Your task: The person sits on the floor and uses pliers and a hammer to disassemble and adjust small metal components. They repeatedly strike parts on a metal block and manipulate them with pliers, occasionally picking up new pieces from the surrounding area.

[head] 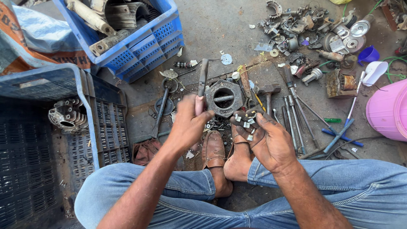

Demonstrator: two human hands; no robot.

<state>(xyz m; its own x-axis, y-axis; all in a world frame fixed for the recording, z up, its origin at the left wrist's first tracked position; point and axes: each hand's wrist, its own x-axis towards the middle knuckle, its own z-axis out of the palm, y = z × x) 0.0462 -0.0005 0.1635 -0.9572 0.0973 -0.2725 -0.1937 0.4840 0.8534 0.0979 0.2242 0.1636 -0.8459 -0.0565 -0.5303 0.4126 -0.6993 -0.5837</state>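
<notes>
My left hand (189,123) is closed around the handle of a long metal tool (202,79) that points up and away from me. My right hand (265,138) grips a small round part with pale metal tabs (247,121), held over my feet. Just beyond both hands a grey hexagonal metal housing (224,97) with a round hole lies on the floor. A hammer (269,92) rests to its right.
A blue crate (144,42) of metal parts stands at the back left, another blue crate (91,123) lies on its side at the left. Long tools (296,118) spread to the right. A heap of parts (313,29) and a pink bucket (388,110) fill the right.
</notes>
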